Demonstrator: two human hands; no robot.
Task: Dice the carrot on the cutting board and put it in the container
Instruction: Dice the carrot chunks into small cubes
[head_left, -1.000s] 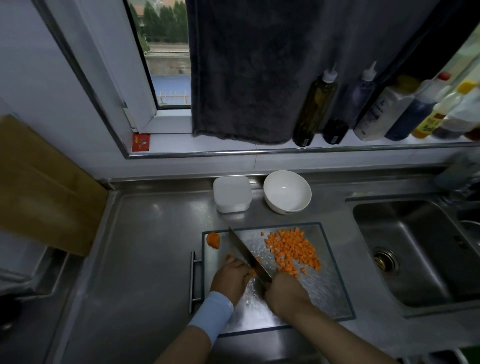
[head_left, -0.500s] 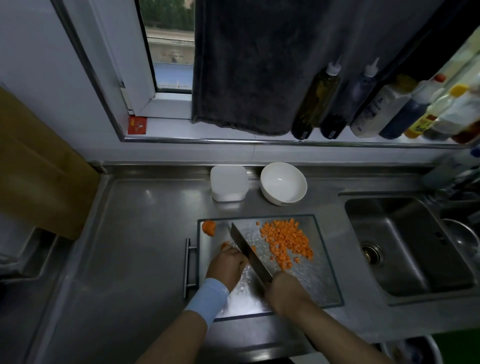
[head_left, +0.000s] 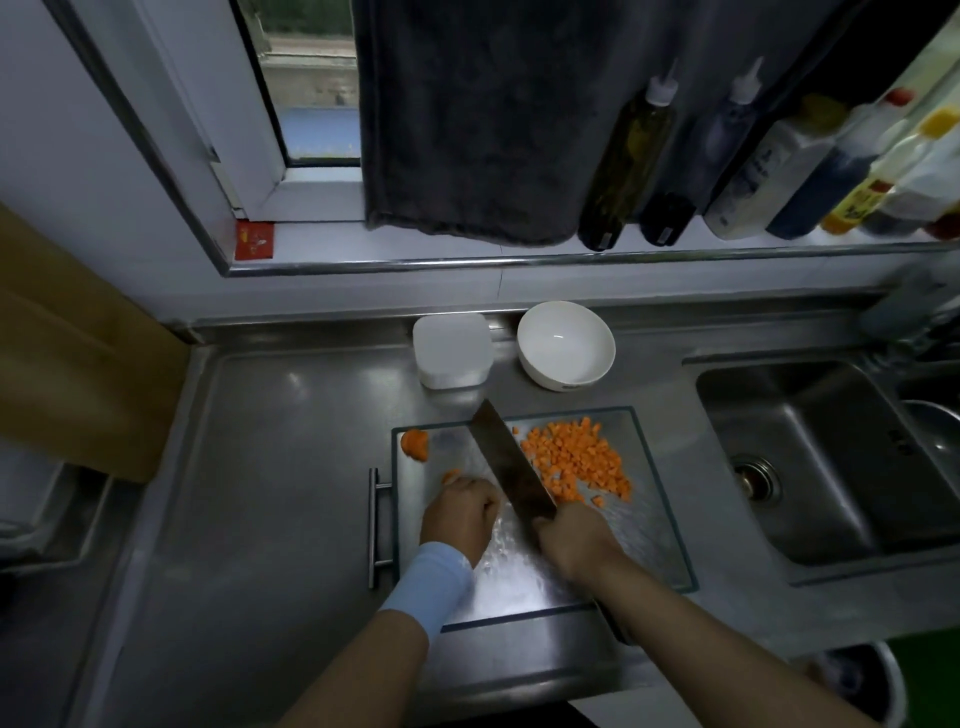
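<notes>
A glass cutting board (head_left: 649, 540) lies on the steel counter. A heap of diced carrot (head_left: 574, 460) covers its far right part, and a carrot end piece (head_left: 414, 444) sits at its far left corner. My left hand (head_left: 460, 512) is curled over a carrot piece (head_left: 450, 475), mostly hidden under the fingers. My right hand (head_left: 574, 538) grips the handle of a cleaver (head_left: 511, 470), whose blade stands just right of my left hand's knuckles. A white square container (head_left: 452, 351) and a white bowl (head_left: 566, 345) stand behind the board.
A steel sink (head_left: 831, 462) lies to the right. Several sauce and oil bottles (head_left: 631, 156) line the window ledge under a dark hanging towel (head_left: 483, 114). A wooden board (head_left: 67, 353) leans at the left. A drawer handle (head_left: 374, 527) sits left of the cutting board.
The cleaver blade has lifted and swung a little upright beside my left hand between chops. My view has tilted slightly down. The diced heap stays where it was.
</notes>
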